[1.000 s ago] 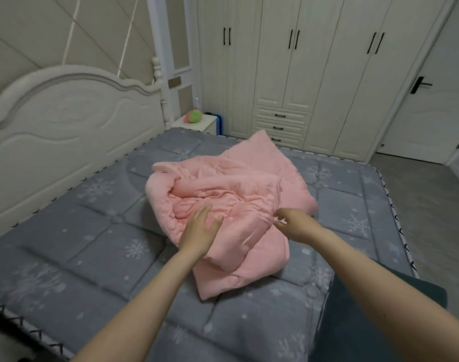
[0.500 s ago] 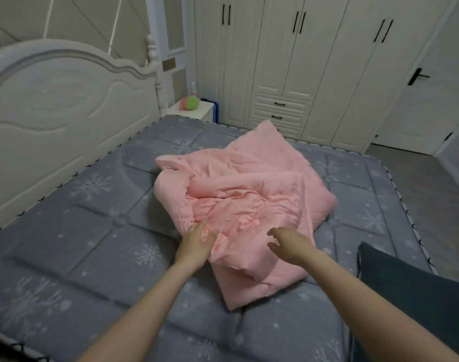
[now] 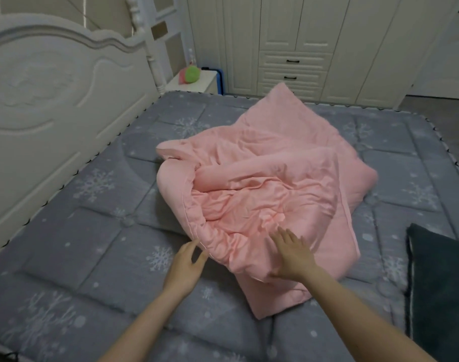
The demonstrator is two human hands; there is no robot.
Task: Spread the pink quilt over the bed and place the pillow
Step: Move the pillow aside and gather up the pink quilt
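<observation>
pink quilt, bunched in a crumpled heap at the middle of the grey snowflake-patterned bed. my left hand hovers with fingers spread at the heap's near-left edge, gripping nothing; my right hand lies flat and unclenched on the near folds. dark pillow rests at the bed's right edge, apart from the heap. white headboard at left.

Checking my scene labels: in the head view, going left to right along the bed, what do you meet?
White headboard → left hand → right hand on the pink quilt → dark pillow.
</observation>
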